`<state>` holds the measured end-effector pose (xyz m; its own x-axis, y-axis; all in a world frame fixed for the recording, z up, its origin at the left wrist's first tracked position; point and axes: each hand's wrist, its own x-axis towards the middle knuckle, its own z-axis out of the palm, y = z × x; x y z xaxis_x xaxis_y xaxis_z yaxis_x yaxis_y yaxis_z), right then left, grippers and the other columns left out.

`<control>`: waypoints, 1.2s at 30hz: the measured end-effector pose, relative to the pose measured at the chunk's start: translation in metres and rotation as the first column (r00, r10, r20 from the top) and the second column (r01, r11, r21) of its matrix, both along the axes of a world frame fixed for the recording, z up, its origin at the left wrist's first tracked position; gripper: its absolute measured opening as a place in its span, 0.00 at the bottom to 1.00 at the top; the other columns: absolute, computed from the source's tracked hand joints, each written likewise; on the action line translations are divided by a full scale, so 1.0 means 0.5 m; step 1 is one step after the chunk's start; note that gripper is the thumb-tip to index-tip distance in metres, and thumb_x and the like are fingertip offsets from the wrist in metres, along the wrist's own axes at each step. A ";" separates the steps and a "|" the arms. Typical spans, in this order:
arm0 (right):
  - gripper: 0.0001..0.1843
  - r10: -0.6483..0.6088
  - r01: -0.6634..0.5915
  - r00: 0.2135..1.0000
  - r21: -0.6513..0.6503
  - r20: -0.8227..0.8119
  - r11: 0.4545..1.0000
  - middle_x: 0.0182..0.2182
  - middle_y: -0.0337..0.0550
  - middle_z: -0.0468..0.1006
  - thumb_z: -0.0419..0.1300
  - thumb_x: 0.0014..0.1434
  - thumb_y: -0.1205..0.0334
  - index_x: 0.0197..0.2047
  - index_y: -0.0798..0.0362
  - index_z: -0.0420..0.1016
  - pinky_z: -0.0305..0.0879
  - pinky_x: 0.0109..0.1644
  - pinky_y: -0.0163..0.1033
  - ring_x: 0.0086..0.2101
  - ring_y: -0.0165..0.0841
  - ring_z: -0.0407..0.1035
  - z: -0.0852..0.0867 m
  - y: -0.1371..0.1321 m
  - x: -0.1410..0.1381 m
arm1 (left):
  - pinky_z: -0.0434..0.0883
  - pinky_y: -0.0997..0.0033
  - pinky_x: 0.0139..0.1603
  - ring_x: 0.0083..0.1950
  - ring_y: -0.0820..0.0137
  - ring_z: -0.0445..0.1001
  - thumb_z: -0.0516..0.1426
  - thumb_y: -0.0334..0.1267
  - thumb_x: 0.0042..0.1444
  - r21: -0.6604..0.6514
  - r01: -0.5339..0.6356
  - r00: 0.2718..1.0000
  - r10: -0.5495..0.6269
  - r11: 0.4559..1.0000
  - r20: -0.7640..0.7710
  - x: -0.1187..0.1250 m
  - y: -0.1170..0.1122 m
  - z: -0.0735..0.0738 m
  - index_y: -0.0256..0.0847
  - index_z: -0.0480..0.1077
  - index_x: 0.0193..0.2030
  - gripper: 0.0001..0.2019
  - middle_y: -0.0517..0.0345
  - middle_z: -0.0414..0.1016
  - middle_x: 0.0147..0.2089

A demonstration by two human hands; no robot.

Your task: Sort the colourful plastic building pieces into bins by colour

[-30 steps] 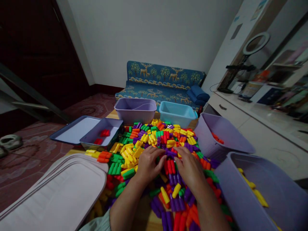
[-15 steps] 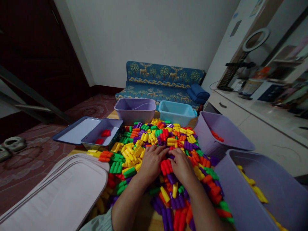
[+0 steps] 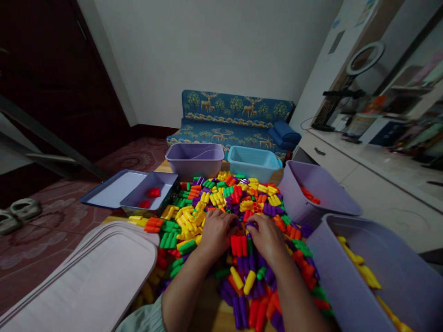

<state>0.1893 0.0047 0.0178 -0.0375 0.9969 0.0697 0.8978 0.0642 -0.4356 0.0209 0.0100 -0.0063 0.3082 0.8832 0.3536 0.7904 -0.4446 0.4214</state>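
Note:
My left hand (image 3: 217, 234) and my right hand (image 3: 266, 236) are close together over a heap of bullet-shaped plastic toy blocks (image 3: 187, 221) in red, yellow, green, purple and orange. My right thumb and fingers are closed on a purple toy block (image 3: 252, 225). The left fingers curl down beside another purple piece (image 3: 236, 223); their tips are partly hidden, so the grip is hard to make out. Between the wrists sit red toy blocks (image 3: 239, 246) joined side by side, with purple ones below. Two yellow blocks (image 3: 249, 282) lie nearer to me.
A purple bin (image 3: 195, 162) and a blue bin (image 3: 254, 165) stand behind the heap. On the right are purple bins holding red (image 3: 290, 198) and yellow blocks (image 3: 321, 263). At left are an open tin (image 3: 138, 205) with red blocks and stacked pale lids (image 3: 100, 281).
My hands have moved slightly apart, and the red blocks between them show more fully. A purple block now shows in my right fingers. The view has shifted slightly.

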 end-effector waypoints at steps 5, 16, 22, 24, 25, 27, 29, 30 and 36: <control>0.10 -0.059 0.063 0.987 0.017 -0.149 0.998 0.29 0.41 0.78 0.54 0.61 0.56 0.38 0.52 0.74 0.62 0.36 0.36 0.32 0.34 0.72 0.037 -0.006 0.028 | 0.59 0.59 0.45 0.43 0.61 0.70 0.61 0.37 0.53 0.007 0.003 0.999 -0.004 1.000 0.047 -0.001 -0.003 0.005 0.45 0.75 0.45 0.11 0.57 0.79 0.38; 0.11 0.103 -0.104 0.962 0.007 -0.252 0.995 0.28 0.38 0.77 0.57 0.56 0.59 0.42 0.49 0.76 0.58 0.30 0.34 0.29 0.32 0.70 0.024 -0.017 0.010 | 0.60 0.58 0.47 0.47 0.60 0.69 0.56 0.42 0.60 0.043 0.048 0.997 -0.046 0.998 -0.056 -0.011 0.002 -0.002 0.50 0.75 0.48 0.12 0.53 0.76 0.48; 0.10 0.050 -0.050 0.999 -0.058 0.005 0.997 0.25 0.38 0.74 0.57 0.56 0.61 0.42 0.50 0.75 0.51 0.28 0.34 0.25 0.31 0.65 0.015 -0.015 -0.011 | 0.60 0.55 0.50 0.51 0.58 0.67 0.55 0.29 0.56 0.031 0.144 0.978 -0.138 0.989 -0.154 -0.012 -0.002 0.002 0.56 0.73 0.53 0.21 0.56 0.72 0.58; 0.10 0.046 -0.044 0.999 -0.066 0.024 0.997 0.25 0.38 0.74 0.58 0.56 0.62 0.41 0.50 0.75 0.50 0.28 0.34 0.25 0.30 0.65 0.020 -0.018 -0.009 | 0.60 0.55 0.49 0.49 0.58 0.67 0.56 0.29 0.55 0.022 0.147 0.981 -0.142 0.989 -0.133 -0.012 -0.004 0.005 0.53 0.76 0.49 0.18 0.54 0.76 0.52; 0.10 0.054 -0.052 0.998 -0.070 0.019 0.996 0.25 0.37 0.74 0.58 0.55 0.63 0.41 0.49 0.75 0.50 0.28 0.34 0.25 0.30 0.66 0.023 -0.019 -0.008 | 0.60 0.55 0.48 0.48 0.59 0.67 0.56 0.29 0.54 0.019 0.147 0.983 -0.144 0.989 -0.115 -0.012 -0.005 0.008 0.52 0.77 0.46 0.16 0.55 0.77 0.48; 0.10 0.082 -0.082 0.997 -0.076 -0.007 0.994 0.25 0.36 0.74 0.59 0.53 0.64 0.41 0.49 0.76 0.51 0.29 0.34 0.26 0.30 0.66 0.027 -0.021 -0.007 | 0.61 0.57 0.48 0.45 0.60 0.68 0.56 0.28 0.52 0.005 0.157 0.985 -0.156 0.988 -0.070 -0.016 -0.005 0.015 0.50 0.78 0.40 0.14 0.56 0.79 0.42; 0.11 0.098 -0.100 0.995 -0.076 -0.024 0.992 0.25 0.36 0.75 0.60 0.52 0.64 0.41 0.48 0.76 0.51 0.29 0.33 0.26 0.30 0.66 0.029 -0.022 -0.005 | 0.62 0.59 0.48 0.43 0.63 0.69 0.55 0.24 0.49 -0.028 0.183 0.983 -0.184 0.983 -0.029 -0.025 -0.004 0.027 0.48 0.78 0.34 0.15 0.57 0.79 0.37; 0.11 0.096 -0.098 0.995 -0.073 -0.024 0.993 0.25 0.36 0.75 0.60 0.52 0.63 0.41 0.48 0.77 0.51 0.29 0.33 0.25 0.30 0.66 0.030 -0.023 -0.005 | 0.62 0.61 0.48 0.42 0.64 0.69 0.54 0.23 0.47 -0.048 0.198 0.980 -0.199 0.979 -0.017 -0.032 -0.004 0.034 0.47 0.78 0.32 0.15 0.58 0.79 0.35; 0.10 0.073 -0.075 0.997 -0.049 -0.027 0.996 0.25 0.37 0.75 0.60 0.53 0.61 0.40 0.48 0.76 0.51 0.29 0.34 0.25 0.30 0.65 0.043 -0.029 -0.010 | 0.65 0.61 0.52 0.45 0.63 0.72 0.52 0.22 0.41 -0.070 0.224 0.974 -0.226 0.972 -0.015 -0.082 -0.003 0.083 0.46 0.78 0.27 0.17 0.58 0.80 0.34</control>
<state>0.1843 -0.0096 0.0391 -0.1102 0.9937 0.0213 0.8800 0.1075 -0.4627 -0.0199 0.0085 0.0352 0.5093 0.8116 0.2862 0.6830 -0.5835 0.4394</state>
